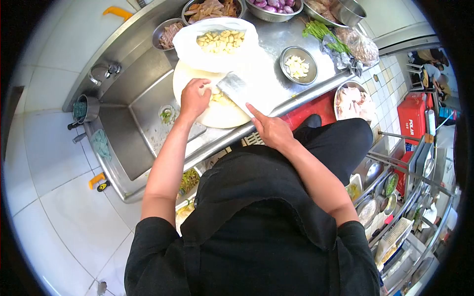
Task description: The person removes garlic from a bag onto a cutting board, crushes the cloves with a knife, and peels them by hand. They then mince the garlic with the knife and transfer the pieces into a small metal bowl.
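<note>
My right hand (274, 130) grips a cleaver, its index finger stretched along the handle. The cleaver's broad blade (231, 87) reaches over the round, pale cutting board (227, 118). Beneath and beside the blade lie pale peeled garlic cloves (220, 100). At the board's left side, my left hand (194, 100) hovers by the blade, fingers bent with a gap between thumb and index finger; nothing shows between them. Just behind it, a white plastic bag (185, 42) holds many more cloves. Right of the board stands a metal bowl (313, 74) with pale pieces in it.
A steel sink (121, 133) lies left of the board. Along the back are bowls of meat strips (170, 35) and purple shallots (274, 5). Green stalks (326, 35) and plastic bags lie at the right. A basin of raw meat (354, 103) stands below the counter's edge.
</note>
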`<action>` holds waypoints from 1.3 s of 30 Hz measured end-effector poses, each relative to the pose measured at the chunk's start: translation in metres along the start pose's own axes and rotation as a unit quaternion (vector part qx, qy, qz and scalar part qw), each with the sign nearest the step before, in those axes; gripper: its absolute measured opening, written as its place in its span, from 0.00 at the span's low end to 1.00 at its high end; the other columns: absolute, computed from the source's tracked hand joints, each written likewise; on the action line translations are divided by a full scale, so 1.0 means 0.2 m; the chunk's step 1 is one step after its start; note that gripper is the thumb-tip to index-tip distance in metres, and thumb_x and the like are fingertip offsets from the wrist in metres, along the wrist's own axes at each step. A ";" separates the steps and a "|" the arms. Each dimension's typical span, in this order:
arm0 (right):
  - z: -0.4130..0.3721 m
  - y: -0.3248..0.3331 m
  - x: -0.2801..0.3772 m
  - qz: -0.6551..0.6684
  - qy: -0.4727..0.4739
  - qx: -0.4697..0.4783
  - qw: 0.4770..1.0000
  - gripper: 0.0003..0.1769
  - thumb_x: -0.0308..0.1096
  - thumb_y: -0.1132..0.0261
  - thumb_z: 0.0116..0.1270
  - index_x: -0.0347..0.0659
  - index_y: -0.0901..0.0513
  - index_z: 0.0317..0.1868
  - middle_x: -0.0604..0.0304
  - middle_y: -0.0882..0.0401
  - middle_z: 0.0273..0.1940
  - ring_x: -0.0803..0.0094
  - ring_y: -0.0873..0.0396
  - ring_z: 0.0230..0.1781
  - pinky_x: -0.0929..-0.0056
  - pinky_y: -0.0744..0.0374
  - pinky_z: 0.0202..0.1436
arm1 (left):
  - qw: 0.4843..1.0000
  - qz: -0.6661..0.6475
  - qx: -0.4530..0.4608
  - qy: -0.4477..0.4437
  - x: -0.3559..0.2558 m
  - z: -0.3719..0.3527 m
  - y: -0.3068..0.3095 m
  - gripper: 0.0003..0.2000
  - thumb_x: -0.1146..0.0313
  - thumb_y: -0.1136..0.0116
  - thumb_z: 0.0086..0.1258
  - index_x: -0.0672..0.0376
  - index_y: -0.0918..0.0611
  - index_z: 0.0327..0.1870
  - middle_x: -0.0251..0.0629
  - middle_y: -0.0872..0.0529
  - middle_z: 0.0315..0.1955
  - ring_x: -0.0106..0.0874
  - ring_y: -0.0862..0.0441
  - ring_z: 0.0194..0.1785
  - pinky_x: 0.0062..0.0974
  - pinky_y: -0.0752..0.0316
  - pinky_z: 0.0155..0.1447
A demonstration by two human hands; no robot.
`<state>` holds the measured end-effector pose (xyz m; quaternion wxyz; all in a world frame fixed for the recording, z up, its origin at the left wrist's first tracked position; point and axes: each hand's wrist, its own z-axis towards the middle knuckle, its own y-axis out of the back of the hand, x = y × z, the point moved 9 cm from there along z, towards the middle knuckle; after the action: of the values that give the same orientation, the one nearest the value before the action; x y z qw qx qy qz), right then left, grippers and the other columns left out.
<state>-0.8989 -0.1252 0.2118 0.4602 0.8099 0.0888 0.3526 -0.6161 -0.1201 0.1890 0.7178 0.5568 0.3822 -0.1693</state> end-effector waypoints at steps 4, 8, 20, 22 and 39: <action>0.09 -0.06 0.04 -0.017 0.038 0.001 0.999 0.33 0.48 0.46 0.89 0.68 0.40 0.90 0.40 0.11 0.33 0.39 0.10 0.35 0.41 0.12 0.43 | 0.987 -0.027 -0.100 -0.120 -0.20 0.11 0.01 0.07 0.73 0.34 0.72 0.60 0.08 0.46 0.42 0.06 0.44 0.42 0.09 0.50 0.36 0.15 0.58; 0.14 -0.11 0.05 -0.074 0.040 0.024 0.996 0.34 0.48 0.46 0.89 0.73 0.42 0.90 0.43 0.09 0.34 0.42 0.09 0.34 0.43 0.10 0.42 | 0.974 -0.048 -0.033 -0.221 -0.38 0.17 -0.22 0.07 0.73 0.38 0.71 0.61 0.11 0.45 0.46 0.08 0.46 0.49 0.12 0.53 0.44 0.18 0.61; 0.21 -0.20 -0.02 -0.112 0.029 0.073 0.991 0.39 0.50 0.45 0.88 0.78 0.50 0.92 0.49 0.11 0.27 0.46 0.10 0.26 0.47 0.10 0.35 | 0.966 0.019 0.087 -0.241 -0.38 0.28 -0.51 0.24 0.58 0.44 0.82 0.58 0.21 0.74 0.51 0.18 0.71 0.52 0.24 0.75 0.50 0.32 0.82; 0.23 -0.22 -0.02 -0.139 0.023 0.076 0.987 0.40 0.50 0.45 0.88 0.77 0.52 0.92 0.48 0.11 0.27 0.45 0.10 0.26 0.45 0.10 0.35 | 0.964 0.015 0.096 -0.247 -0.36 0.26 -0.55 0.25 0.57 0.43 0.82 0.58 0.22 0.75 0.51 0.19 0.72 0.53 0.25 0.76 0.50 0.33 0.83; 0.07 0.03 -0.04 0.115 -0.013 0.100 0.988 0.31 0.48 0.54 0.91 0.69 0.40 0.90 0.37 0.20 0.73 0.36 0.22 0.73 0.45 0.26 0.81 | 0.961 -0.113 0.057 -0.246 -0.45 0.20 -0.40 0.15 0.62 0.36 0.78 0.60 0.11 0.57 0.48 0.09 0.56 0.47 0.13 0.63 0.42 0.21 0.71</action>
<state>-0.8965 -0.1425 0.2069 0.3346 0.8612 0.0243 0.3818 -0.7136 -0.1991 0.2059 0.7329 0.4909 0.2438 -0.4030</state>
